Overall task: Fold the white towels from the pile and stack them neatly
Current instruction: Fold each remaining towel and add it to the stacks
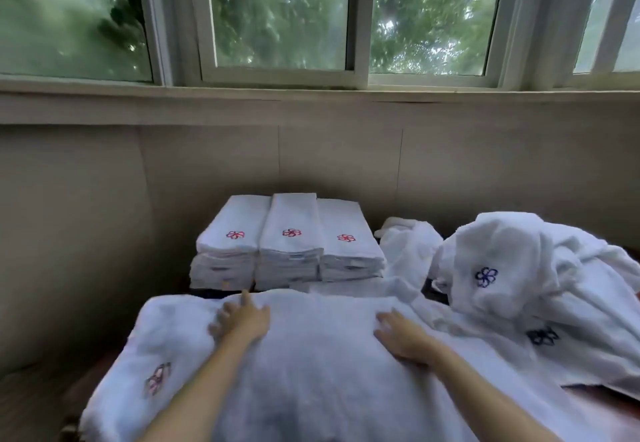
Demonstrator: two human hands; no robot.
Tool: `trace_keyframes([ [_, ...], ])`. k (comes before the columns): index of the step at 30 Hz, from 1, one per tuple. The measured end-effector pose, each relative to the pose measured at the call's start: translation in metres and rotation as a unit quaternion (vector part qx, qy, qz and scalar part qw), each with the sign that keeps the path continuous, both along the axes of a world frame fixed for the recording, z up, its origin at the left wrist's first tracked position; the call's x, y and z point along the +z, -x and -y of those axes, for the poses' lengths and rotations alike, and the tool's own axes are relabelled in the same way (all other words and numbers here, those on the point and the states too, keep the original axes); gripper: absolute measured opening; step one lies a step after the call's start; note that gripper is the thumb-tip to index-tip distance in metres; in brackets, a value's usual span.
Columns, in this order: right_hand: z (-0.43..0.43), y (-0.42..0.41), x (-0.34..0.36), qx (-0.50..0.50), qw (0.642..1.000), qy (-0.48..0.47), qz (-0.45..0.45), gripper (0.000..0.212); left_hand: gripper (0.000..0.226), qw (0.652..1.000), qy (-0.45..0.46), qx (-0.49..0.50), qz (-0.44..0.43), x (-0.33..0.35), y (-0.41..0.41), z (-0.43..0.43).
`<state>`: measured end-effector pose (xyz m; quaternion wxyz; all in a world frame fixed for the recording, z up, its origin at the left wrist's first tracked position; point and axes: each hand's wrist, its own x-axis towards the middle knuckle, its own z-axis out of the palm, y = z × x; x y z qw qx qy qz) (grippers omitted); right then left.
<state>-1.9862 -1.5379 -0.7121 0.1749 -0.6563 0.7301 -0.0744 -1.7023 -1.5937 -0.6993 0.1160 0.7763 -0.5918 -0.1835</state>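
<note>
The fingers [227, 317] of the left hand [242, 318] lie spread and released on a white towel [311, 355] spread flat in the foreground, and the right hand [403, 339] presses flat on the same towel a little to the right, its fingers straight, grasping nothing. A blurred red flower emblem [157, 377] shows near the towel's left edge. Behind it, against the wall [86, 216], stand 3 stacks of folded towels [289, 244] side by side, each topped by a red flower mark. To the right lies the pile of unfolded towels [519, 268], rumpled, with 2 dark blue flower marks visible. A strip of the dark counter [595, 403] shows at lower right. Above the wall runs a window [277, 15] with green trees beyond.
</note>
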Motion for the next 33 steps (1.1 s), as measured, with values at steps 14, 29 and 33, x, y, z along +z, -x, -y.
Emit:
trace_keyframes([
  [14, 0.01, 0.001, -0.06, -0.093, 0.992, 0.064, -0.063, 0.049, 0.07, 0.989, 0.015, -0.076, 0.125, -0.062, -0.016, 0.043],
  [29, 0.002, -0.003, -0.017, -0.053, 0.964, 0.073, -0.251, 0.036, 0.032, 0.983, 0.087, -0.136, 0.089, -0.034, -0.012, 0.024],
  [33, 0.012, 0.003, -0.017, -0.06, 0.952, 0.106, -0.28, 0.019, 0.039, 0.991, 0.103, -0.052, 0.068, -0.026, -0.043, 0.028],
])
